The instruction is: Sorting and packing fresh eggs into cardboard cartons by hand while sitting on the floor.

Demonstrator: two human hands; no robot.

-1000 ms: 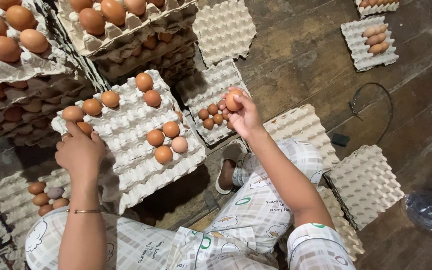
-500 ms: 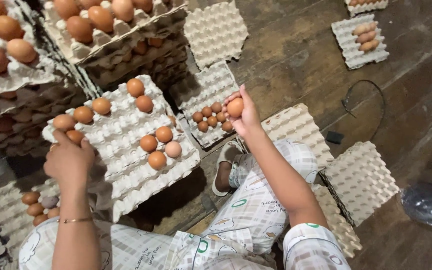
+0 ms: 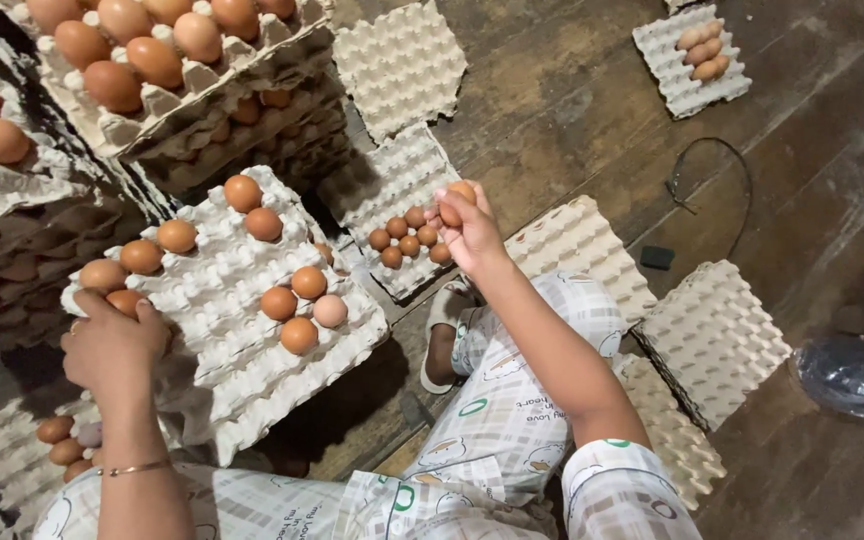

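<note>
Gripping a brown egg (image 3: 122,300) at the near corner of the stacked paper tray (image 3: 252,385), the left hand (image 3: 112,345) stays closed, while farther out the right hand (image 3: 467,232) pinches another egg (image 3: 455,208) above the small tray (image 3: 377,185) on the wooden floor (image 3: 572,100).

Eggs (image 3: 293,300) on tray (image 3: 252,385), floor (image 3: 572,110) beneath

Dark wooden floor (image 3: 572,110): egg trays (image 3: 712,335) lie across it; black cable (image 3: 712,165) upper right; plastic bag (image 3: 857,375) at right edge.
</note>
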